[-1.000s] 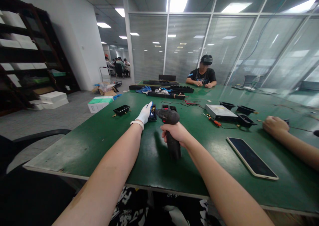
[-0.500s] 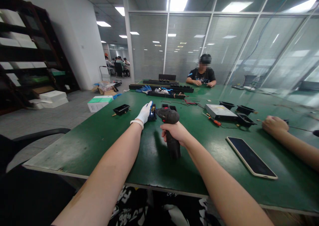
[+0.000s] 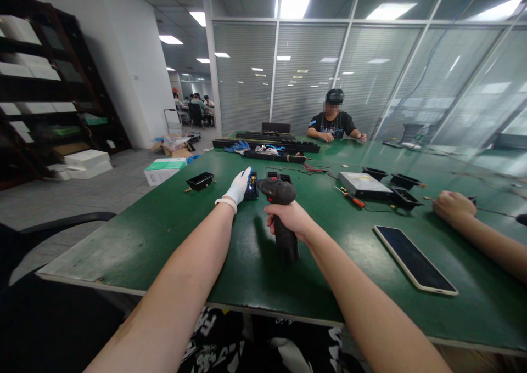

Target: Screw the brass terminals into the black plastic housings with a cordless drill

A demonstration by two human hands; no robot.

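My right hand (image 3: 290, 219) is wrapped round the grip of a black cordless drill (image 3: 284, 192), its front end pointing left. The drill's lit tip meets a small black housing with brass-coloured parts inside (image 3: 252, 188). In a white glove with blue fingertips, my left hand (image 3: 239, 186) grips that housing from its left side and keeps it on the green table (image 3: 185, 241). Behind the drill, partly hidden by it, sits another black housing (image 3: 272, 174).
Left of my hands lies a black tray-like box (image 3: 200, 180). To the right are a silver metal box (image 3: 364, 185), a screwdriver (image 3: 354, 199), several black boxes (image 3: 405, 197) and a phone (image 3: 415, 259). A co-worker's hand (image 3: 455, 208) rests at right; another person (image 3: 333, 122) sits across.
My hands, the drill and the housing stay in place. The person across the table has shifted their head and moved one hand outward to the right.
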